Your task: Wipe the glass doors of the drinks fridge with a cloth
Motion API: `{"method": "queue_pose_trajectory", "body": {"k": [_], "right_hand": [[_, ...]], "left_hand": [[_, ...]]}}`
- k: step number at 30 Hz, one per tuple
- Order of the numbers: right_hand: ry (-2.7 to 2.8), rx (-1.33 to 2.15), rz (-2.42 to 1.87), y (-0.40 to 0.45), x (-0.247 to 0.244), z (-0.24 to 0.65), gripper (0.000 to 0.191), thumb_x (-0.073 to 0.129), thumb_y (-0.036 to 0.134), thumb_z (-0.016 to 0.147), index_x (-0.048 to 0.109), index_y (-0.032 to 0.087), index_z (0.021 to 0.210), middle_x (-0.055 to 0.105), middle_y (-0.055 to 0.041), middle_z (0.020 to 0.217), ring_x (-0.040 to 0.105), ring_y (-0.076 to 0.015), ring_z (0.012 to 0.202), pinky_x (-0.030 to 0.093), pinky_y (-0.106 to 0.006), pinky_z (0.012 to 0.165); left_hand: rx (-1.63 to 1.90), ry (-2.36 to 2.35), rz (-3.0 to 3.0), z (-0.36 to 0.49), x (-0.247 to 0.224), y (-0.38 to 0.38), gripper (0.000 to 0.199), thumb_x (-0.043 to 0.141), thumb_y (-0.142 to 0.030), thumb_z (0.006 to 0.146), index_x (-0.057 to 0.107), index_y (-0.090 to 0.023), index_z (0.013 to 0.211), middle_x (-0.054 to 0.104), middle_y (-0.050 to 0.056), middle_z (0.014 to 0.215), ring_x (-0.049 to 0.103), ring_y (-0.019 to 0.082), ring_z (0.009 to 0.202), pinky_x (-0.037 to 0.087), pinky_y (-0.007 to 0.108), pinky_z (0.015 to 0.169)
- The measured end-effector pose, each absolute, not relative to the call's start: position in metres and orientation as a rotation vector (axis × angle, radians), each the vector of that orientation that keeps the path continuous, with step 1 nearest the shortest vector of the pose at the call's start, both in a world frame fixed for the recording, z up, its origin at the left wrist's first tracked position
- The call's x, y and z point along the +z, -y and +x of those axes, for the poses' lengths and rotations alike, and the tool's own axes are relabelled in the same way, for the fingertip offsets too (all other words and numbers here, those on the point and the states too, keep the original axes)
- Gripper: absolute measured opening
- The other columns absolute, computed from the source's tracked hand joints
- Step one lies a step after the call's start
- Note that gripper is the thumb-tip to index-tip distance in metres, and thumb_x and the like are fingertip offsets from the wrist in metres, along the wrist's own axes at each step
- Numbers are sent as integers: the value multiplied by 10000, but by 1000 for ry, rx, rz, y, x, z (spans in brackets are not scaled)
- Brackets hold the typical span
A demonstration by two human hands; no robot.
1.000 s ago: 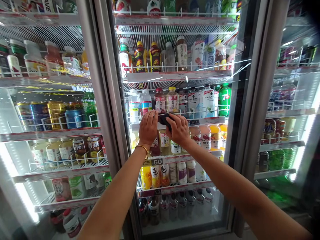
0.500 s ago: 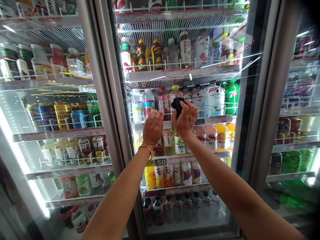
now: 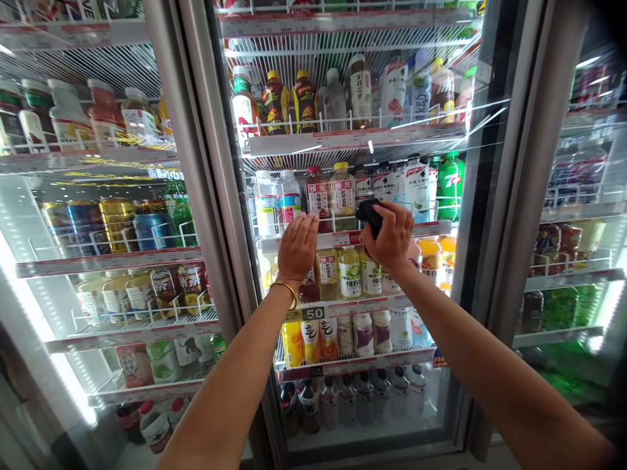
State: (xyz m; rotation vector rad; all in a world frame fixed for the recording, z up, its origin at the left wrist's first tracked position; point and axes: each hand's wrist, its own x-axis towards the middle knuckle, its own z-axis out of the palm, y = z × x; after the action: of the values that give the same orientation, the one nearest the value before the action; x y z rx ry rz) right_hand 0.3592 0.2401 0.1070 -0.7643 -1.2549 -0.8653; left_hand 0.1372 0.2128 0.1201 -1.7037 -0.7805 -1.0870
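Right hand (image 3: 393, 234) is gripping a black wad (image 3: 370, 214) (matte, rounded); left hand (image 3: 296, 249) is extending flat, uncurled, near smooth bottles (image 3: 317, 188).

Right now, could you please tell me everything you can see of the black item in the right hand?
The black item is small, dark and mostly matt, with a rounded, uneven outline; it could be bunched cloth, but the material is unclear. No label or separate parts can be made out. The right hand grips it, the fingers hiding part of it. In the view, it sits before the lower part of the black-capped bottles. The left hand is apart from it.
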Motion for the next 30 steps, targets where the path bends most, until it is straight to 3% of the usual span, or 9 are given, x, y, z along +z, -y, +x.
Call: {"method": "queue_pose_trajectory", "body": {"k": [4, 11, 16, 20, 25, 30], "right_hand": [[1076, -780, -791, -235, 125, 311, 395, 454, 316, 861, 446, 218, 1244, 502, -138, 1234, 436, -321, 1183, 346, -558, 987], [1549, -664, -628, -213, 121, 296, 377, 451, 308, 901, 418, 265, 1275, 461, -92, 1309, 391, -261, 1247, 332, -473, 1064], [1615, -365, -512, -205, 131, 316, 363, 548, 346, 860, 480, 261, 1206, 480, -94, 1244, 465, -229, 1196, 388, -449, 1042], [1490, -138, -501, -201, 135, 317, 362, 651, 417, 781, 584, 239, 1089, 552, -82, 1132, 522, -223, 1114, 428, -442, 1007], [1638, 341, -304, -193, 132, 321, 419, 590, 415, 804, 553, 261, 1192, 606, -47, 1190, 575, -198, 1060, 486, -416, 941], [1704, 735, -191, -182, 134, 331, 486, 539, 421, 810, 477, 278, 1270, 639, -26, 1158, 622, -187, 970, 536, -388, 839]], "left_hand": [[-1108, 789, -1721, 138, 120, -213, 423, 352, -180, 952, 465, -155, 1359, 549, 117, 1338, 424, 224, 1326, 333, 418, 1134], [-1223, 911, -1726, 141, 124, -203, 373, 362, -218, 952, 550, -160, 1269, 600, 138, 1185, 515, 235, 1185, 372, 419, 1057], [-1510, 951, -1846, 162, 130, -183, 463, 296, -407, 977, 569, -130, 1230, 614, 141, 1101, 547, 236, 1100, 430, 404, 978], [-1763, 933, -2136, 179, 134, -172, 510, 380, -533, 931, 532, -183, 1269, 628, 119, 1167, 550, 232, 1158, 436, 377, 990], [-2130, 833, -2343, 180, 139, -172, 486, 536, -539, 860, 576, -191, 1196, 648, 93, 1182, 611, 228, 1070, 489, 364, 926], [-2245, 748, -2376, 169, 149, -173, 390, 599, -431, 843, 606, -179, 1139, 667, 76, 1157, 622, 217, 1056, 507, 363, 913]]}}
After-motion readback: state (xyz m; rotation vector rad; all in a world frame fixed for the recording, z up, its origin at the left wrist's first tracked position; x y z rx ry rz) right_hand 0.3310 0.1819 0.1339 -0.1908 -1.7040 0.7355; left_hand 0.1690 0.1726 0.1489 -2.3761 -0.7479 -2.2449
